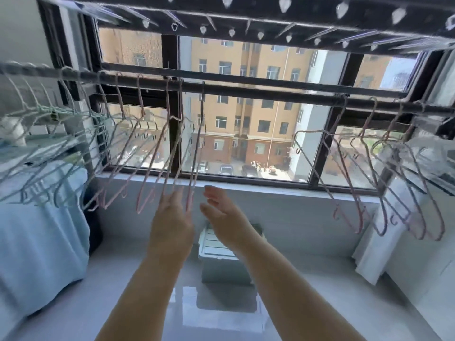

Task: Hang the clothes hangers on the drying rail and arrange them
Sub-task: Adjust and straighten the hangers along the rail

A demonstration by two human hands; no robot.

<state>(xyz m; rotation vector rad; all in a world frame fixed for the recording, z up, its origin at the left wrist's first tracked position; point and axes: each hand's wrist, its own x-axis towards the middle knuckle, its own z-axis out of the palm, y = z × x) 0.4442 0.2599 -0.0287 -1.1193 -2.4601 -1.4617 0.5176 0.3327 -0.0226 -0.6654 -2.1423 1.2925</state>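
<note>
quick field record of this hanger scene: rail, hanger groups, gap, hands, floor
rail: dark drying rail running across the window
left hangers: many hooked on the rail, bluish at the far left, pink toward the middle, tilted
right hangers: several, mostly pink, hooked on and tilted
gap: bare stretch of rail between the two groups
hands: left hand fingers straight, at the lower ends of the middle pink hangers; right hand open beside it, holding nothing
floor: pale box below the hands
</note>
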